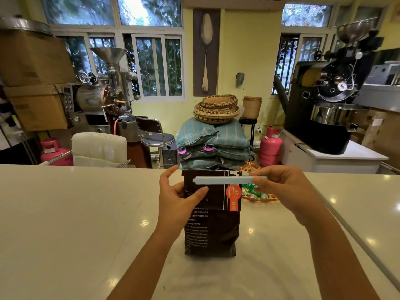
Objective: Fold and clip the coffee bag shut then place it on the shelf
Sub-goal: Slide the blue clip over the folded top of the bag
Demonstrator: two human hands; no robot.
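The counter (86,213) holds the bag (213,230), which stands upright near its far edge. The bag's top looks folded down already. The clip (225,180) lies across the fold near the top, but whether it is snapped shut cannot be told. The shelf step is not done. The left hand (180,198) grips the bag's left side, thumb in front. The right hand (283,189) pinches the clip's right end.

Small white print on the coffee bag (211,230), too blurred to read
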